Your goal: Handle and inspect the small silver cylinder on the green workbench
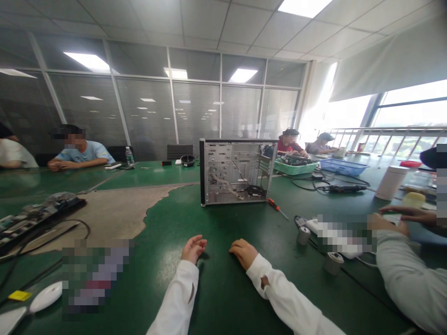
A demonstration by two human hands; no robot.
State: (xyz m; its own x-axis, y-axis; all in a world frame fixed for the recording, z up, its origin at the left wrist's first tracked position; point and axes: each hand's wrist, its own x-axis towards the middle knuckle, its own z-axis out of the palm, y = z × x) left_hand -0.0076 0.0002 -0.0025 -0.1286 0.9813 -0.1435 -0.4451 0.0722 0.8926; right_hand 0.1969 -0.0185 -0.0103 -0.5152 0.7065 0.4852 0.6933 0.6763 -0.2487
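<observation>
My left hand rests on the green tabletop with its fingers loosely curled and apart, holding nothing. To its right, my right hand lies palm down, fingers lightly bent and nothing in them. Beyond both hands, and touching neither, an open computer case stands upright with its bare metal inside facing me. Loose cables hang within it, and a small black part lies at its lower right. A screwdriver with an orange and black handle lies by the case's lower right corner.
At right, a co-worker's sleeve reaches past a white power strip and two small metal cylinders. A circuit board and black cables lie left. Green and blue baskets stand behind right. Several people sit around the table.
</observation>
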